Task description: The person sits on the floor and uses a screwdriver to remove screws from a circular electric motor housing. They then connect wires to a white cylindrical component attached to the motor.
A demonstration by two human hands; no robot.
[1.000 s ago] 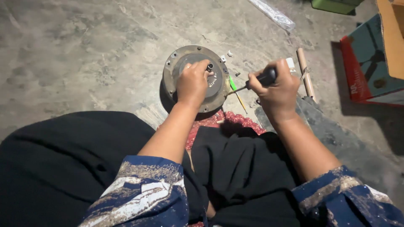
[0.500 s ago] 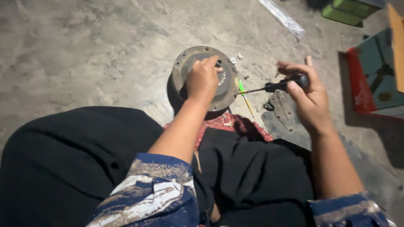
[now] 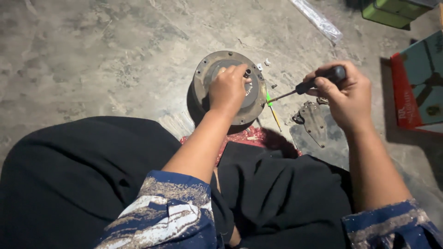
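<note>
A round, rusty grey metal housing stands on the concrete floor in front of my knees. My left hand rests on top of its middle, fingers curled around the shaft there. My right hand grips a black-handled screwdriver, held off to the right of the housing, its thin blade pointing left toward the rim. A yellow-green stick-like tool lies on the floor just right of the housing.
A flat grey metal bracket lies on the floor under my right hand. A red and teal cardboard box stands at the right edge. A clear plastic sleeve and a green box lie further back. Small screws lie beside the housing.
My right hand has pulled the screwdriver away to the right, off the housing. My left hand stays on top of the housing. The view has shifted a little.
</note>
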